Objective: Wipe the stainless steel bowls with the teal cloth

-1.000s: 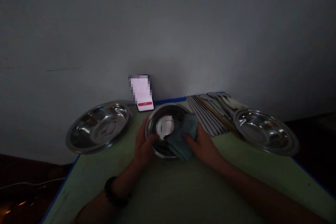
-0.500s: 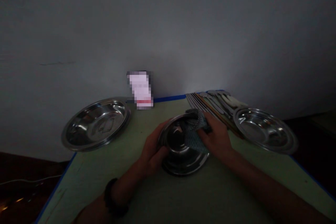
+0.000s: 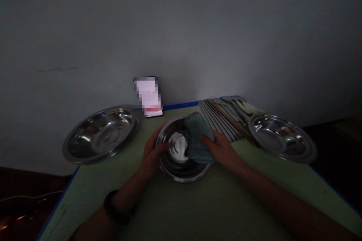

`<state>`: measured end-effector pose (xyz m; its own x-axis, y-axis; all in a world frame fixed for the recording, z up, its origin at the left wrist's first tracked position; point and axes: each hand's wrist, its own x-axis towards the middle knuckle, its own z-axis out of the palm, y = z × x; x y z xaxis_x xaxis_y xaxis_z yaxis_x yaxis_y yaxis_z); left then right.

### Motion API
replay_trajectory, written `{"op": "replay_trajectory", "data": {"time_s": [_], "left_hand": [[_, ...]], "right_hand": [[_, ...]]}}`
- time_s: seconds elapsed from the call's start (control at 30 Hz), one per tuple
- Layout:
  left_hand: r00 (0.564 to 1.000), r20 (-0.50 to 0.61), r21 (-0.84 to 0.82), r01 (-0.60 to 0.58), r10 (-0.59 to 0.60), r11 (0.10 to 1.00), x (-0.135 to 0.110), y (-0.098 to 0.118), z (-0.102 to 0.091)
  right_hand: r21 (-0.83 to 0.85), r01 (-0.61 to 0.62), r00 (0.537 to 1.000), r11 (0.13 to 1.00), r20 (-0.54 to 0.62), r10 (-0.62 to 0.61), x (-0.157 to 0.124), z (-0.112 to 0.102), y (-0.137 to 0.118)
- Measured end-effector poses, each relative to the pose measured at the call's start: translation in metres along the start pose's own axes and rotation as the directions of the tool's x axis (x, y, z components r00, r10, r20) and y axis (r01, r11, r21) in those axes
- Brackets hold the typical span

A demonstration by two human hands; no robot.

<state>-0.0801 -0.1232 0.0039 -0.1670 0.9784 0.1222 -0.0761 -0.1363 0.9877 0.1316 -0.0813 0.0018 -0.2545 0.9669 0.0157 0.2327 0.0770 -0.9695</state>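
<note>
A shiny metal bowl [image 3: 181, 175] is held above the middle of the table, its inside facing me. My left hand [image 3: 154, 152] grips its left rim, thumb over the inner wall and the other fingers hidden behind. On the right side, my right hand [image 3: 222, 148] pinches a grey-green patterned cloth [image 3: 199, 145] that lies over the bowl's right rim and part of its inside. The right thumb rests on the cloth; the remaining fingers are mostly out of sight.
Stacked metal bowls [image 3: 98, 135] stand at the left, another metal bowl [image 3: 283, 139] at the right. Chopsticks [image 3: 219, 120] and several spoons [image 3: 240, 107] lie at the back right. A phone [image 3: 149, 96] leans against the wall [image 3: 181, 26]. The green table [image 3: 181, 211] has blue edges.
The bowl has turned so its inside faces me more, and both hands have shifted slightly left. The cloth, bunched at the rim before, now spreads flatter over the right side.
</note>
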Motion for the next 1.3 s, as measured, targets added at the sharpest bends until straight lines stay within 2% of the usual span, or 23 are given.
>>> {"op": "replay_trajectory", "data": {"time_s": [0.03,0.1,0.17,0.23,0.3,0.33,0.43,0.57,0.63,0.73,1.0,1.3], "left_hand": [[1.0,0.007,0.0,0.018,-0.018,1.0,0.0,-0.001,0.0],[0.999,0.044,0.009,0.017,-0.017,1.0,-0.001,-0.004,0.002],[0.989,0.146,0.022,-0.036,0.033,0.999,-0.004,-0.005,0.007],[0.953,0.29,0.08,-0.115,0.087,0.99,-0.009,-0.003,0.013],[0.916,0.393,0.192,-0.163,0.077,0.968,-0.014,-0.001,0.018],[0.911,0.408,0.247,-0.167,0.054,0.954,-0.015,-0.001,0.019],[0.943,0.332,0.328,-0.084,-0.032,0.941,-0.015,-0.001,0.018],[0.968,0.169,0.27,0.134,-0.184,0.954,-0.008,-0.003,0.013],[0.969,0.112,0.251,0.187,-0.221,0.95,-0.006,-0.004,0.012],[0.972,0.077,0.27,0.194,-0.222,0.943,-0.005,-0.006,0.011],[0.985,0.087,0.309,0.117,-0.151,0.944,-0.005,-0.007,0.009],[0.978,0.06,0.297,0.173,-0.199,0.939,-0.005,-0.01,0.006]], "right_hand": [[0.011,0.005,1.0,1.0,-0.001,-0.005,0.0,0.001,0.0],[0.146,-0.022,0.999,0.989,-0.027,0.026,0.001,0.003,0.003],[0.364,-0.05,0.994,0.93,-0.073,0.082,0.003,0.006,0.008],[0.52,-0.026,0.986,0.854,-0.129,0.109,0.005,0.01,0.013],[0.548,0.019,0.979,0.836,-0.179,0.095,0.007,0.011,0.017],[0.529,0.04,0.976,0.848,-0.201,0.08,0.008,0.011,0.019],[0.385,0.066,0.974,0.921,-0.226,0.025,0.01,0.009,0.017],[0.171,0.106,0.972,0.979,-0.223,-0.067,0.01,0.005,0.012],[0.135,0.13,0.973,0.982,-0.21,-0.1,0.009,0.005,0.012],[0.113,0.146,0.974,0.983,-0.19,-0.122,0.01,0.005,0.013],[0.05,0.12,0.979,0.992,-0.173,-0.109,0.011,0.004,0.011],[0.044,0.111,0.982,0.993,-0.156,-0.103,0.011,0.004,0.015]]}}
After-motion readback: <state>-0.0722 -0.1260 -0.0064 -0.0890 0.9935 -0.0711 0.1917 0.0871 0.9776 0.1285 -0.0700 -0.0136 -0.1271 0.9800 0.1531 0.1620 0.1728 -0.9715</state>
